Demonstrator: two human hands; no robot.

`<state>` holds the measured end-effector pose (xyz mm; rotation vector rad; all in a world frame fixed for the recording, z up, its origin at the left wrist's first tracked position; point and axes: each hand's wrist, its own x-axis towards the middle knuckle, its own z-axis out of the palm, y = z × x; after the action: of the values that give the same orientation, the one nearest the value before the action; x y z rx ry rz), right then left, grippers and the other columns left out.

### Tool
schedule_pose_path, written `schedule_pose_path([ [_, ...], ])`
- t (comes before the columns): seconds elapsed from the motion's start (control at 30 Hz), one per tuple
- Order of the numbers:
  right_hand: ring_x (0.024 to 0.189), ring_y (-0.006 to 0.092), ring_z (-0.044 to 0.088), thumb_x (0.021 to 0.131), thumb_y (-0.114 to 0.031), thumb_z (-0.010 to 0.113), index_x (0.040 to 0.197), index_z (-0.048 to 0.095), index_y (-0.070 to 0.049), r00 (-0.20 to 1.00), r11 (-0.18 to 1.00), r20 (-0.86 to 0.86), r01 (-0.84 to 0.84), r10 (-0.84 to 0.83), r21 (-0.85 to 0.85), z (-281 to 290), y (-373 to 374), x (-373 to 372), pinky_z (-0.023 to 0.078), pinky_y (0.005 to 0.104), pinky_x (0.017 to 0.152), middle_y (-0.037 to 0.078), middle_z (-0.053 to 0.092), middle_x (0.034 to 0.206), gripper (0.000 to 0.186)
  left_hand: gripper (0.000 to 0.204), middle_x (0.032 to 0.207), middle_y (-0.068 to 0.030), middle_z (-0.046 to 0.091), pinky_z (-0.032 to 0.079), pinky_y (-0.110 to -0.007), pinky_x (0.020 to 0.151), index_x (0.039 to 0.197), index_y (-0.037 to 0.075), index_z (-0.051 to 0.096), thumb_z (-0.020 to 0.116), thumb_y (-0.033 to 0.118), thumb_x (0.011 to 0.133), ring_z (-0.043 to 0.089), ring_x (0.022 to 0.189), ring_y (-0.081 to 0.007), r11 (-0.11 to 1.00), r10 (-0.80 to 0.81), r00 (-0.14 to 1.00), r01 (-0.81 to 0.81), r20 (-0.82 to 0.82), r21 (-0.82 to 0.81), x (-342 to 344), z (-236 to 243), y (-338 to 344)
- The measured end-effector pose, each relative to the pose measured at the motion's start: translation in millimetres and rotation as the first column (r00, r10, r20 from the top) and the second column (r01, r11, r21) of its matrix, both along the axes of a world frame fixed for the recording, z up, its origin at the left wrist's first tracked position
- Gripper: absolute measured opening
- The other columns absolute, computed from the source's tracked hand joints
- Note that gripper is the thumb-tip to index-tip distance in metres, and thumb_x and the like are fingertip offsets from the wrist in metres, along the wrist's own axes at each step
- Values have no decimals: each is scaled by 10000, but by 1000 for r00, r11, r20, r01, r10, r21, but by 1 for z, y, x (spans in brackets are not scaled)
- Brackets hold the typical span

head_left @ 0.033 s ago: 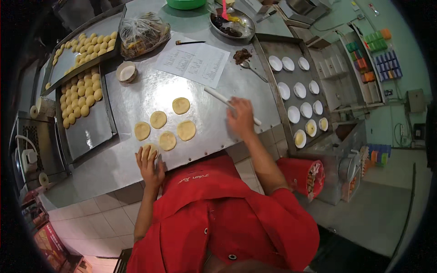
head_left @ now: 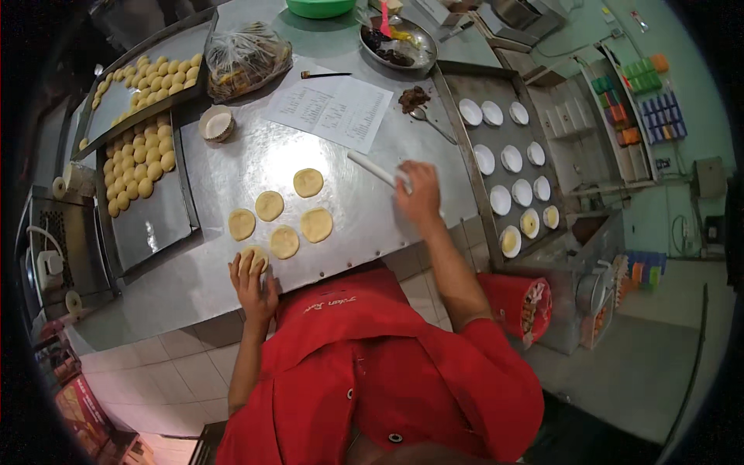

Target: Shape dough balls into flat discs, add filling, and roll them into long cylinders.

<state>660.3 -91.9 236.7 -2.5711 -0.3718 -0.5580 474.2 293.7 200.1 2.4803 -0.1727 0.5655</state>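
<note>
Under the fingers of my left hand [head_left: 252, 289] lies a flattened dough round [head_left: 254, 258] near the table's front edge; those fingers are stretched out over it. Several other dough rounds [head_left: 308, 183] are spread on the metal table [head_left: 364, 225] just beyond and to the right of that hand. To the right, my right hand [head_left: 419, 191] is closed over a thin white rolling pin [head_left: 372, 167], which lies slantwise on the table. My palm and fingers hide part of the pin.
At the left, two trays [head_left: 186, 167] hold many dough balls [head_left: 147, 159]. A tray [head_left: 477, 132] of white cups [head_left: 484, 159] stands at the right. Farther back are a printed sheet [head_left: 333, 108], a spoon [head_left: 435, 126], brown filling [head_left: 414, 98], a bowl [head_left: 428, 58] and paper cups [head_left: 216, 124].
My right hand has shifted slightly to the right, and its fingers look more curled around the rolling pin. My left hand stays on the dough round.
</note>
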Motion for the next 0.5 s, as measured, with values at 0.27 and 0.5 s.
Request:
schedule_pose_path([
  [0.27, 1047, 338, 596, 808, -65, 690, 1079, 685, -51, 990, 955, -19, 129, -139, -266, -21, -95, 138, 474, 442, 934, 125, 691, 1086, 272, 299, 1317, -170, 609, 381, -498, 1096, 1127, 17, 668, 652, 1, 829, 455, 1328, -413, 980, 195, 980, -196, -28, -39, 8, 12, -57],
  [0.5, 1046, 357, 604, 810, -81, 715, 1121, 674, -41, 993, 964, -97, 45, -73, -262, -32, -108, 164, 490, 444, 921, 153, 674, 1107, 317, 259, 1300, -158, 622, 395, -490, 1081, 1089, 12, 684, 648, -21, 835, 466, 1322, -395, 952, 273, 960, -278, -61, -124, 24, 15, -119],
])
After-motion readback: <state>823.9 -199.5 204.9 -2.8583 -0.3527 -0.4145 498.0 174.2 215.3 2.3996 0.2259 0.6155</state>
